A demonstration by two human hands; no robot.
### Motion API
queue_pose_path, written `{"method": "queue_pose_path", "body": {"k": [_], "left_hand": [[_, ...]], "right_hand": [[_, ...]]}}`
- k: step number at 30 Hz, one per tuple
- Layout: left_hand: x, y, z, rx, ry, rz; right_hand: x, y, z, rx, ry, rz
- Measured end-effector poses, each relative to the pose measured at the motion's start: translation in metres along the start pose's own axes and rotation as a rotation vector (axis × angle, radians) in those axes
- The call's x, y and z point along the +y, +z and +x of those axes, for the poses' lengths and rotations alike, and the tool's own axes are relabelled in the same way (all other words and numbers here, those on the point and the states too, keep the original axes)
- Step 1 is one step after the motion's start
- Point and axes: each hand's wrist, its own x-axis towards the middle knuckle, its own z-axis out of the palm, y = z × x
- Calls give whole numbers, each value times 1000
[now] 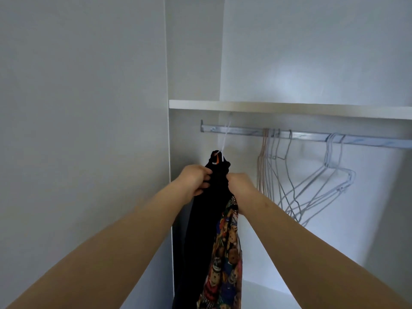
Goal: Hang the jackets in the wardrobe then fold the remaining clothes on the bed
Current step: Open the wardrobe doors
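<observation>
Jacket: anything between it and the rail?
Nothing visible. The left hand and right hand grip the jacket just below the rail, and the rail stretch above it is bare. The hangers hang further right, clear of the jacket. The shelf sits close above the rail.

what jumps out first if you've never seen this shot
Mid-frame, the left hand and right hand grip a black jacket near its collar, with its bear-print lining showing below. It sits on a white hanger whose blurred hook rises to the rail under the shelf. To the right, empty wire hangers dangle from that rail.
</observation>
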Motion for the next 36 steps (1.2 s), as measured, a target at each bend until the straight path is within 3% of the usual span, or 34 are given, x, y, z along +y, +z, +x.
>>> {"method": "queue_pose_path", "body": {"k": [4,12,16,30,36], "left_hand": [[-1,-5,48,-12,10,-39],[-1,-3,107,49,5,-120],[1,2,123,68,-14,-130],[-27,0,155,193,33,-97],[-46,-1,157,224,76,-44]], "right_hand": [[-8,4,49,49,12,-53],[-8,23,130,90,61,77],[4,31,153,44,31,80],[27,65,182,-139,172,211],[38,64,178,-142,246,250]]}}
